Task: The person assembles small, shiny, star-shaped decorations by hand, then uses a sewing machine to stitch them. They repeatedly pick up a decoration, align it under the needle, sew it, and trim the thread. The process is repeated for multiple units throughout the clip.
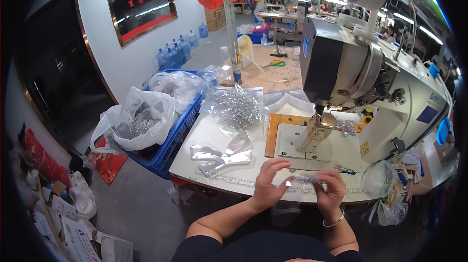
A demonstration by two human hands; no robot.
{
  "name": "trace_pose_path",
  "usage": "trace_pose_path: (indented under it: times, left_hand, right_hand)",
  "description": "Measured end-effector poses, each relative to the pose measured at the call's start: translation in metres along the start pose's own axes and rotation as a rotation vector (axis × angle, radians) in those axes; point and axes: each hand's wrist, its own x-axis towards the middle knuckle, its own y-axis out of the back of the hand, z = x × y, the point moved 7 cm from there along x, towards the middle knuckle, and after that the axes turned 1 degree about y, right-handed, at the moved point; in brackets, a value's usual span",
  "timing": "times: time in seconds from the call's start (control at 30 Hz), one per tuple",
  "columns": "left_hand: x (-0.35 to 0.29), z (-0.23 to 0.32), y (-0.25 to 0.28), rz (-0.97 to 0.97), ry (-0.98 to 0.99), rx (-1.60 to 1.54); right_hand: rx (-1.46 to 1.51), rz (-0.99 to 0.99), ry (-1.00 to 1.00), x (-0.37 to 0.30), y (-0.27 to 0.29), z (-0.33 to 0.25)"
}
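Observation:
A small shiny silvery strip (306, 179) is held over the front edge of the white sewing table (185, 162). Pinched between the fingers and thumb of my right hand (331, 190) is its right end. At the left end, my left hand (269, 184) has its thumb close to the strip, while its curved fingers stand apart from the thumb. Whether that thumb touches the strip is hard to see. Left of my hands, flat silvery strap pieces (225, 156) lie crossed on the table. Just beyond my hands stands a post-bed sewing machine (307, 138).
A clear bag of silvery pieces (239, 108) lies behind the straps. To the left, a blue crate (180, 133) holds white plastic bags (146, 116). Small snips (347, 170) rest near the machine; clear bags (385, 184) hang at the table's right edge.

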Motion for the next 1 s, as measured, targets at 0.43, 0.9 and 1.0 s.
trace_pose_path:
  times: [0.43, 0.9, 1.0]
  left_hand:
    - [-0.030, -0.064, -0.026, 0.120, 0.744, -1.540]
    - [-0.053, -0.066, -0.042, -0.169, 1.031, -1.395]
    - [-0.061, -0.063, -0.048, -0.313, 1.066, -1.205]
  right_hand:
    - [-0.516, -0.367, 0.455, -0.029, -0.088, -0.015]
    - [1.427, -0.046, -1.082, -0.088, -0.063, 0.088]
    - [1.156, -0.073, -0.975, -0.066, -0.047, 0.094]
